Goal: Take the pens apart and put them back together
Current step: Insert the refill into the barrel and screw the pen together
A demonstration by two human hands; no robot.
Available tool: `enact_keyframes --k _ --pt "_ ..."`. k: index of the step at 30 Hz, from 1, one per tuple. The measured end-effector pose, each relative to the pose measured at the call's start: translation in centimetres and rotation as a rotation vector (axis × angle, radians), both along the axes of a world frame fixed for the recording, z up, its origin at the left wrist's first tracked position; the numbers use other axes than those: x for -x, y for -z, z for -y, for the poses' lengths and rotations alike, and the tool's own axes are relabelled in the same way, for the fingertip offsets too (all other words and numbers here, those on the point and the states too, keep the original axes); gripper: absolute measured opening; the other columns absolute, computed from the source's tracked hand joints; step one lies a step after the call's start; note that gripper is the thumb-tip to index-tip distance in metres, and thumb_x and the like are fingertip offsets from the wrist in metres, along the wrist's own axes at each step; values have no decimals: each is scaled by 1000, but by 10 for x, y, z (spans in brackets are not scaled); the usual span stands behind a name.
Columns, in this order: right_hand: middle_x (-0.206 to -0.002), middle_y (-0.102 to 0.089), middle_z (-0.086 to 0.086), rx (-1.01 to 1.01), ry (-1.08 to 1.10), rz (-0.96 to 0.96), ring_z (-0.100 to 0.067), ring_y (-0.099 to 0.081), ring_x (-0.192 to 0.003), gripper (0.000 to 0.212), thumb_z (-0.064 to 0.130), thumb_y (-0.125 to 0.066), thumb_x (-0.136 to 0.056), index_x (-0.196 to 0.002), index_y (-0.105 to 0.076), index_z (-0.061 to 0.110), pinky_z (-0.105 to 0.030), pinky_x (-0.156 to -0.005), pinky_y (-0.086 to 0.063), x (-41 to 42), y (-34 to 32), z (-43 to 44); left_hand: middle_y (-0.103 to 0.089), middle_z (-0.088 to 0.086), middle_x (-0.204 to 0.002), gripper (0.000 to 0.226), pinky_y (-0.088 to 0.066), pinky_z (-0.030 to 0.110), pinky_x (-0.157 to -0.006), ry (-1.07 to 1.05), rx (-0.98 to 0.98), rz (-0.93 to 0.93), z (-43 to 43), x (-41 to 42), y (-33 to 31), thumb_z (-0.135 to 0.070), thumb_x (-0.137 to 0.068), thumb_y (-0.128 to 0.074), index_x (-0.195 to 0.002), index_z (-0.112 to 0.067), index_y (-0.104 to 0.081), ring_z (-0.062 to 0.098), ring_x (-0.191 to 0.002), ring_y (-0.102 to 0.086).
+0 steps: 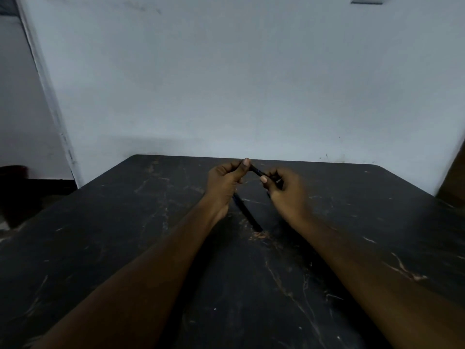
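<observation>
Head view. Both forearms enter from the lower edge and converge toward the centre of the dark, marble-patterned bench (327, 285), whose surface shows pale veins and scuffs.

Left hand (224, 182): raised above the bench at its far half, fingers curled inward, thumb tip uppermost. My grip here is closed on one end of a short black pen section (256, 170). The thumb and forefinger pinch that end.

Right hand (284, 190): raised at the same level, just beside the left hand. Its grip is closed on the other end of the same pen section, with the thumb pressing from the near side. A small glint shows among the right fingers; I cannot tell what part it is.

Pen section: spans the gap between the two hands, tilted down from left to right, clear of the bench surface. Whether it is one piece or two joined pieces I cannot tell, as the lighting is dim and the part is dark.

Second pen (247, 212): a long dark body lying on the bench below and between the hands, running diagonally toward me. Its far end is hidden behind the left palm.

Background: a pale wall (226, 84) stands directly behind the far bench edge.
</observation>
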State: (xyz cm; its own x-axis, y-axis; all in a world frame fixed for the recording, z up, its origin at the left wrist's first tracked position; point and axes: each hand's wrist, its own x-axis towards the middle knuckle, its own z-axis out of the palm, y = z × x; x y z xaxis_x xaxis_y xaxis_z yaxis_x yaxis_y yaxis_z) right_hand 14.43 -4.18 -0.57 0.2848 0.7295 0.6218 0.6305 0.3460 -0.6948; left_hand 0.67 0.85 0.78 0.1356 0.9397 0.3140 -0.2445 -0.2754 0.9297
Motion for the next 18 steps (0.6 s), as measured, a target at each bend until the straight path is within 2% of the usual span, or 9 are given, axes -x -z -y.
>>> enact_keyframes --k 3,6,9,11,14,16,18 --pt "-72 -65 -7 25 -11 -23 -29 -62 -70 16 23 -60 -92 -79 -65 14 -47 -67 -51 0 -3 1 -64 -16 -56 25 -39 6 -49 -19 -29 -23 1 0 -3 -18 -91 -65 -102 4 -71 -11 -50 -52" --pt "-69 -63 -8 46 -18 6 -28 -60 -67 23 24 -55 -95 -78 -65 12 -40 -62 -47 2 -6 2 -68 -5 -74 26 -42 7 -53 -32 -48 -34 3 2 -6 -21 -91 -67 -102 2 -72 -12 -54 -55" --pt "-69 -62 -7 44 -19 32 -25 -57 -63 28 26 -50 -99 -80 -64 10 -34 -59 -41 3 -5 4 -70 -4 -77 24 -44 7 -54 -68 -90 -77 4 5 -10 -25 -88 -70 -96 -2 -75 -11 -55 -57" --pt "-72 -63 -6 28 -5 49 -24 -58 -64 27 27 -50 -98 -80 -63 12 -35 -59 -43 3 -3 4 -71 -5 -81 27 -45 4 -57 -79 -118 -117 3 10 -14 -25 -87 -72 -101 -2 -75 -11 -61 -61" --pt "-78 -67 -4 24 1 41 -24 -62 -71 18 27 -55 -96 -86 -63 16 -44 -67 -51 1 -2 3 -70 -10 -84 25 -46 3 -59 -134 -151 -324 -6 26 -16 -31 -86 -73 -100 -11 -74 -9 -73 -62" --pt "-81 -66 -5 16 -2 28 -25 -62 -75 15 26 -57 -95 -90 -64 15 -46 -69 -51 0 -3 5 -70 -10 -83 18 -49 13 -67 -195 -151 -463 -16 39 -13 -34 -86 -72 -95 -18 -73 -1 -79 -65" --pt "-83 -66 -6 3 2 36 -25 -62 -78 15 25 -59 -94 -93 -66 11 -43 -69 -50 0 -4 7 -72 -3 -85 19 -50 24 -72 -255 -152 -592 -24 51 -8 -33 -86 -72 -93 -16 -74 10 -81 -66"
